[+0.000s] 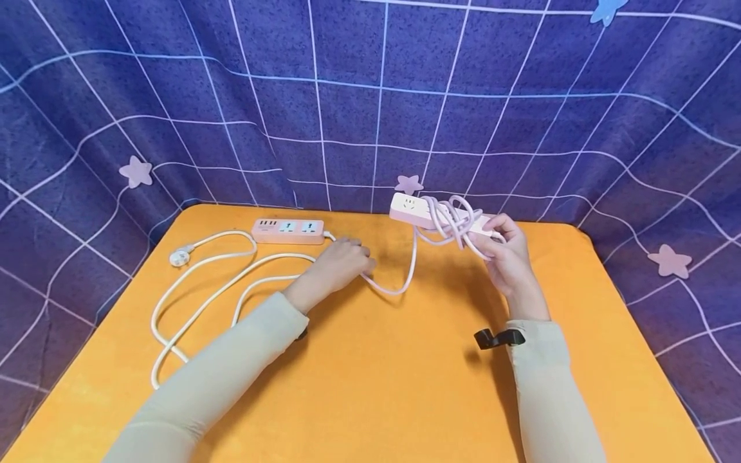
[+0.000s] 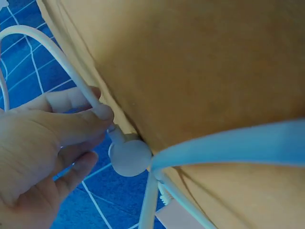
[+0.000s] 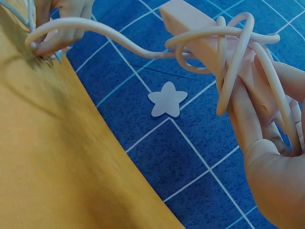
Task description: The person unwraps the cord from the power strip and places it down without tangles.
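Note:
My right hand (image 1: 511,257) grips one end of a pink and white power strip (image 1: 403,209), held up above the back of the table. Its pale cord (image 1: 455,225) is looped in a loose tangle around the strip's middle. From the tangle a length of cord (image 3: 102,31) sags across to my left hand (image 1: 341,260). In the left wrist view, thumb and fingers of that hand pinch the cord just behind its round plug (image 2: 129,157). The head view hides this plug behind the hand.
A second pink power strip (image 1: 289,240) lies at the back left of the orange table (image 1: 399,379). Its white cord (image 1: 159,308) spreads in loops toward my left sleeve, its plug (image 1: 179,258) at the far left. Behind hangs a blue gridded curtain (image 1: 347,116) with stars.

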A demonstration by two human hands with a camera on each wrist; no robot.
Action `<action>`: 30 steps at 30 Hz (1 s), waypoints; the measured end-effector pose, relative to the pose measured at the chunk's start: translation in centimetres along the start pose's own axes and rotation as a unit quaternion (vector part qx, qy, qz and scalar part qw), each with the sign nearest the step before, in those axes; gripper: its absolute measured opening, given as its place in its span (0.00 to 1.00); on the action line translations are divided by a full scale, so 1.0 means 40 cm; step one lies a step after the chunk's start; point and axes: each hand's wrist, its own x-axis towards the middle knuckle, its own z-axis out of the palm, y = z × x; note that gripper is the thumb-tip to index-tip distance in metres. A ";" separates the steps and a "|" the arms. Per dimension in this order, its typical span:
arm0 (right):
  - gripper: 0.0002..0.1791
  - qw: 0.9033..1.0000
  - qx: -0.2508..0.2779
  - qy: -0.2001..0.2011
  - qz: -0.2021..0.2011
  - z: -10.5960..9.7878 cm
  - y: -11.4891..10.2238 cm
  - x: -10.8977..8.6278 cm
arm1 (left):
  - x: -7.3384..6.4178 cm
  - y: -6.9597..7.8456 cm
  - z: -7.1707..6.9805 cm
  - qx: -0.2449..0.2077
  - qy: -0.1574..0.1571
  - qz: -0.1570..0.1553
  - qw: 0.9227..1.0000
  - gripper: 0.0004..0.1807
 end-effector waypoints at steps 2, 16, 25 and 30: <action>0.22 1.000 0.002 -0.002 -0.001 -0.002 0.000 -0.001 | -0.001 -0.003 0.003 -0.005 0.011 -0.006 1.000 0.06; 0.21 1.000 0.002 -0.007 -0.004 -0.005 -0.001 -0.004 | 0.014 0.045 -0.059 -0.340 0.021 -0.133 0.931 0.14; 0.21 1.000 0.003 -0.014 -0.002 -0.006 0.001 -0.006 | 0.048 0.116 -0.053 -0.480 0.040 -0.223 0.847 0.19; 0.22 1.000 0.011 -0.025 -0.005 0.001 0.003 -0.004 | 0.054 0.133 -0.053 -0.509 0.049 -0.232 0.828 0.17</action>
